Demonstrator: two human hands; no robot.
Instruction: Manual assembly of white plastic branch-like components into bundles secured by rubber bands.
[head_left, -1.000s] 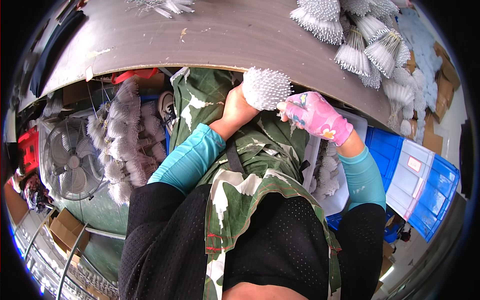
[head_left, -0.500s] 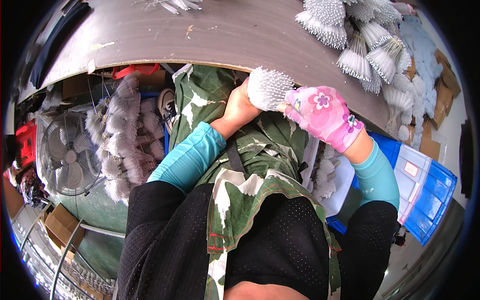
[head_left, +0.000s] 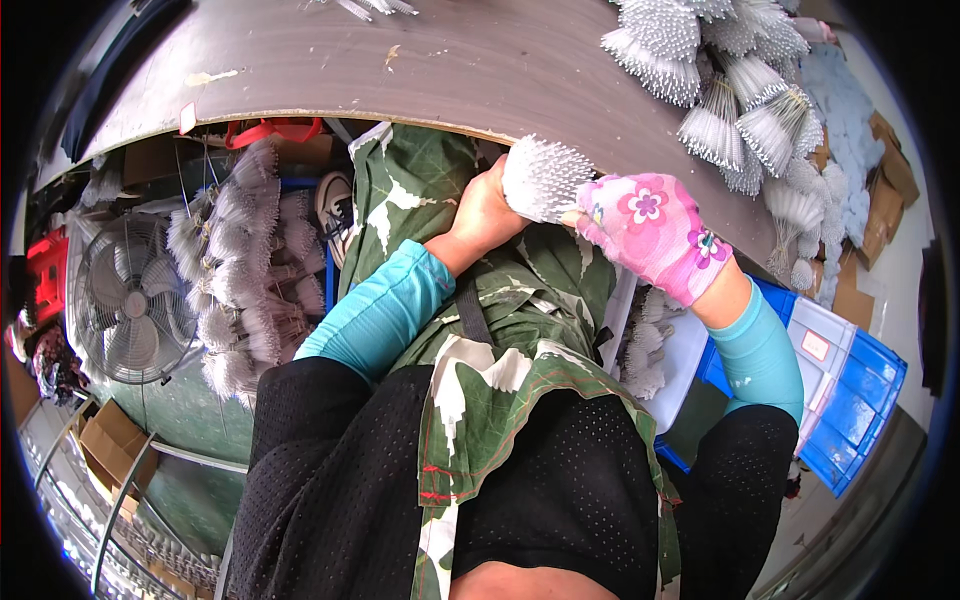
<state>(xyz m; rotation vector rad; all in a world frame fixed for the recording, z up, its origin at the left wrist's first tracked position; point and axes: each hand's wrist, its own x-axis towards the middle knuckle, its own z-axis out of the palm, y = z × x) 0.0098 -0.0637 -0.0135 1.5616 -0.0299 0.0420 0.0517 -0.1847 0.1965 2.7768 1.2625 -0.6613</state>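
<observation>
Head-worn fisheye view, steeply downward

The 1 bundle (head_left: 546, 178) held by the person is a dense cluster of thin, pale stems, each ending in a small whitish bead-like tip. The packed tips form a rounded, domed head, bristly at its outer rim and mostly white with greyish shading between the rows. It is tilted, its head fanning up and to the right from the left hand (head_left: 490, 215), whose fingers hide the gathered lower part. It overlaps the near edge of the surface (head_left: 450, 70) in view. Its lower right side meets the fingertips of the gloved right hand (head_left: 650, 232); whether they touch is unclear.
</observation>
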